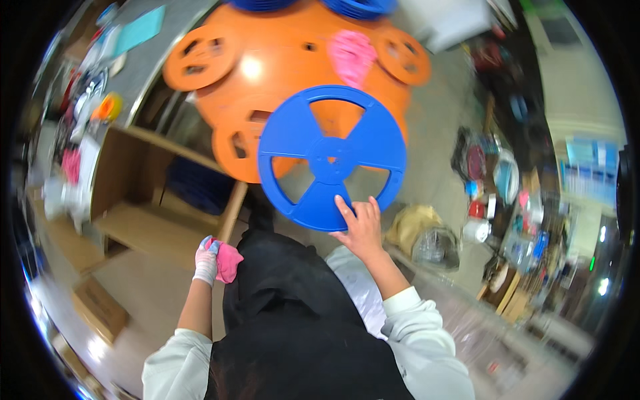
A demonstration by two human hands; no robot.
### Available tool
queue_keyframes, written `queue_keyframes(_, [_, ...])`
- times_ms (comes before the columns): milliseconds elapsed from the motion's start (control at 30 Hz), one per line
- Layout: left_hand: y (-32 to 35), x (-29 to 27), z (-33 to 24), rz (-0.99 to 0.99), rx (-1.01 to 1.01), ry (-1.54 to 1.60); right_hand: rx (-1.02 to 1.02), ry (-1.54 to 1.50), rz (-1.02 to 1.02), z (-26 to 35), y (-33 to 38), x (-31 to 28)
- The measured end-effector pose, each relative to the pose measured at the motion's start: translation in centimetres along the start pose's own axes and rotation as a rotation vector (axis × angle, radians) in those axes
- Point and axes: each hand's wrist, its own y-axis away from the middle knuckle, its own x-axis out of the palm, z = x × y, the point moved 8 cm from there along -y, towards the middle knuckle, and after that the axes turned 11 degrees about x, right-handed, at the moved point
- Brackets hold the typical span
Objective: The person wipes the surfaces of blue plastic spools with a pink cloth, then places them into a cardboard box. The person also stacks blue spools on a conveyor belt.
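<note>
Brown carton (100, 310) on the floor (148, 300), teal sheet (139, 31) on a grey bench (150, 59), yellowish bag (408, 225) at right

Left head-worn fisheye; steep downward view; blue disc (331, 173) near

Bright indoor light; a white glare spot sits on the orange worktop (287, 67) toward eleven o'clock, another on the floor (97, 347) at eight. Blur smears the surroundings; straight edges bend toward a black rim.

Gloved left hand (206, 261) low and curled, bare right hand (362, 230) further forward, fingers (345, 211) extended
</note>
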Motion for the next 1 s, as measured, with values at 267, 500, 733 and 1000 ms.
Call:
queue_keyframes(267, [6.0, 12.7, -1.6, 0.300, 0.158, 0.042, 1.081, -0.803, -0.338, -15.4, 28.7, -6.7])
queue_keyframes(500, [8.1, 24.6, -9.7, 0.591, 0.234, -0.335, 1.969, -0.812, -1.203, -13.2, 64.5, -7.1])
queue_keyframes(733, [12.5, 32.8, -14.5, 0.780, 0.476, -0.607, 1.893, -0.369, -0.835, -18.4, 76.1, -12.0])
queue_keyframes(1000, [18.7, 26.2, -16.2, 0.662, 0.484, -0.384, 1.662, 0.044, -0.449, -37.2, 74.6, -10.0])
